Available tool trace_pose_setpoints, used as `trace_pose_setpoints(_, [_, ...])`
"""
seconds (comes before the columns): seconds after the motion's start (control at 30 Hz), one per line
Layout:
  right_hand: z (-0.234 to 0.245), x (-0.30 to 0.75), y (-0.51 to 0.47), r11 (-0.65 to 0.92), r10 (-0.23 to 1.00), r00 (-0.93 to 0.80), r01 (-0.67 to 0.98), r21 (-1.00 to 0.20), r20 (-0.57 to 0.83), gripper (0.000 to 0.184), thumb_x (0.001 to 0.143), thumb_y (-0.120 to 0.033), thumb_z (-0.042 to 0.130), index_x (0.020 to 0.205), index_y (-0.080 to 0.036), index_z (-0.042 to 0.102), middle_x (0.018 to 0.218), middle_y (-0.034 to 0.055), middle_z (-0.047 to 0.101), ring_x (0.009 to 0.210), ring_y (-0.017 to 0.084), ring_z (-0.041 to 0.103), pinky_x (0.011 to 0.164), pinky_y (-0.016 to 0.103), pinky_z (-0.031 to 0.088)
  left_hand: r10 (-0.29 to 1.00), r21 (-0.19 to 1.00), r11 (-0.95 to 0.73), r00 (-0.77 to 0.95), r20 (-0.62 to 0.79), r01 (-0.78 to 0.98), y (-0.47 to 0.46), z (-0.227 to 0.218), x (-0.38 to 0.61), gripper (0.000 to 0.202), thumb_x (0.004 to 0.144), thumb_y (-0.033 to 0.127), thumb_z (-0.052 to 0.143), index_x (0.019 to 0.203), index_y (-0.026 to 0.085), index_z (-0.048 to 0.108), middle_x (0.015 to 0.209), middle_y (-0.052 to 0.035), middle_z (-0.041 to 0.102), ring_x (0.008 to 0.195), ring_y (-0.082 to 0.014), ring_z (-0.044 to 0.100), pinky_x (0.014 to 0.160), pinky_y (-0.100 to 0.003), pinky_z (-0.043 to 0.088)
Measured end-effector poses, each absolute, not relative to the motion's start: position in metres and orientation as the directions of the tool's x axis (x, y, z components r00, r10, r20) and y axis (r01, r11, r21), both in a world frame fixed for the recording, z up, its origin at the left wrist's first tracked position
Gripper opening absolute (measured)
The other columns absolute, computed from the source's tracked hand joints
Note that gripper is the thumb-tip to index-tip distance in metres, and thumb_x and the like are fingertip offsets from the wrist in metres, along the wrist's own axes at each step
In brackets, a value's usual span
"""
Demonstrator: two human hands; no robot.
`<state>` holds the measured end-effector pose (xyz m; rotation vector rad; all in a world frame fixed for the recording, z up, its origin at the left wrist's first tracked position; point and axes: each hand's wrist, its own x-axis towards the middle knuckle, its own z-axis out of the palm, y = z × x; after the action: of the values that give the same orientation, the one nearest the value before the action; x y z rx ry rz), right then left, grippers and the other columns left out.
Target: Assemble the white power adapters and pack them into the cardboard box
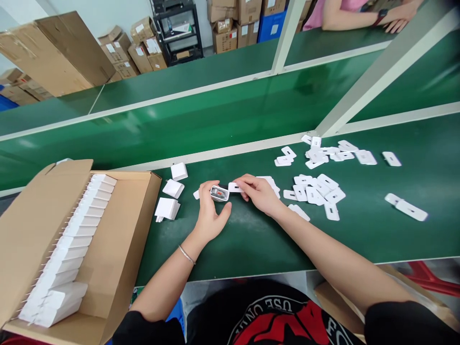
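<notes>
My left hand (209,211) is closed around a white charger housing (219,193), its open end facing up with a small orange-red part visible inside. Just to its right, my right hand (259,192) pinches a white slotted cover plate (235,187) between thumb and fingers. The plate is close beside the housing's rim; whether they touch I cannot tell. Left of my left hand stand several white chargers (167,208) on the green bench. Beyond my right hand lie loose cover plates (318,190) in scattered piles, some partly hidden behind the hand.
An open cardboard box (118,249) at the left holds a row of white chargers (74,239) with prongs. A green divider (187,122) and a slanted white post (381,72) border the bench (251,244). Across it, another person's forearms (354,17) rest on the far bench.
</notes>
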<state>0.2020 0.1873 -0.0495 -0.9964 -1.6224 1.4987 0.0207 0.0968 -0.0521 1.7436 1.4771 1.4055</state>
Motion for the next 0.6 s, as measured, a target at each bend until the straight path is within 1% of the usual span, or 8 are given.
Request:
trace_pose_setpoints(0.1, [-0.051, 0.197, 0.184, -0.204, 0.831, -0.547, -0.124, -0.971, -0.105, 0.043, 0.087, -0.060, 0.075, 0.103, -0.020, 0.079, 0.079, -0.0006, 0.059, 0.065, 0.013, 0.055, 0.065, 0.033, 0.052, 0.923, 0.840, -0.301, -0.082, 0.375, 0.451, 0.097, -0.055, 0.019, 0.041, 0.096, 0.024, 0.056, 0.135, 0.028, 0.047, 0.129, -0.0109, 0.048, 0.123, -0.0290, 0.051, 0.106, -0.048, 0.046])
trace_pose_setpoints(0.2, [-0.049, 0.194, 0.181, -0.315, 0.800, -0.584, -0.209, -0.926, -0.140, 0.044, 0.085, -0.054, 0.081, 0.112, -0.019, 0.079, 0.077, -0.0010, 0.063, 0.068, 0.013, 0.057, 0.070, 0.034, 0.055, 0.926, 0.844, -0.276, -0.108, 0.362, 0.460, 0.097, -0.058, 0.020, 0.035, 0.101, 0.032, 0.049, 0.136, 0.029, 0.047, 0.130, -0.0111, 0.048, 0.123, -0.0292, 0.051, 0.106, -0.048, 0.045])
trace_pose_setpoints(0.3, [-0.046, 0.192, 0.177, -0.320, 0.799, -0.589, -0.246, -0.915, -0.121, 0.046, 0.083, -0.045, 0.086, 0.121, -0.022, 0.074, 0.083, -0.0017, 0.065, 0.068, 0.012, 0.061, 0.069, 0.033, 0.058, 0.926, 0.831, -0.270, -0.105, 0.362, 0.486, 0.097, -0.059, 0.023, 0.035, 0.106, 0.043, 0.044, 0.138, 0.029, 0.048, 0.131, -0.0118, 0.048, 0.126, -0.0294, 0.049, 0.110, -0.049, 0.042])
trace_pose_setpoints(0.37, [-0.045, 0.190, 0.174, -0.302, 0.814, -0.572, -0.268, -0.915, -0.101, 0.043, 0.080, -0.042, 0.089, 0.114, -0.022, 0.072, 0.087, -0.0023, 0.065, 0.066, 0.011, 0.063, 0.065, 0.032, 0.059, 0.919, 0.811, -0.283, -0.097, 0.382, 0.511, 0.097, -0.058, 0.025, 0.037, 0.108, 0.047, 0.042, 0.138, 0.028, 0.048, 0.131, -0.0124, 0.049, 0.127, -0.0291, 0.049, 0.110, -0.049, 0.041])
trace_pose_setpoints(0.47, [-0.044, 0.187, 0.170, -0.289, 0.819, -0.566, -0.270, -0.918, -0.092, 0.038, 0.078, -0.044, 0.091, 0.096, -0.021, 0.066, 0.088, -0.0028, 0.064, 0.062, 0.010, 0.063, 0.064, 0.031, 0.061, 0.901, 0.773, -0.302, -0.097, 0.422, 0.559, 0.097, -0.056, 0.027, 0.035, 0.109, 0.046, 0.042, 0.139, 0.028, 0.049, 0.131, -0.0127, 0.049, 0.126, -0.0284, 0.049, 0.110, -0.049, 0.041])
trace_pose_setpoints(0.6, [-0.042, 0.185, 0.166, -0.284, 0.808, -0.584, -0.272, -0.920, -0.077, 0.039, 0.079, -0.046, 0.090, 0.094, -0.021, 0.064, 0.085, -0.0040, 0.061, 0.060, 0.009, 0.063, 0.065, 0.031, 0.062, 0.888, 0.744, -0.319, -0.090, 0.451, 0.587, 0.096, -0.053, 0.029, 0.031, 0.110, 0.042, 0.043, 0.137, 0.027, 0.049, 0.129, -0.0127, 0.049, 0.125, -0.0276, 0.050, 0.108, -0.048, 0.042])
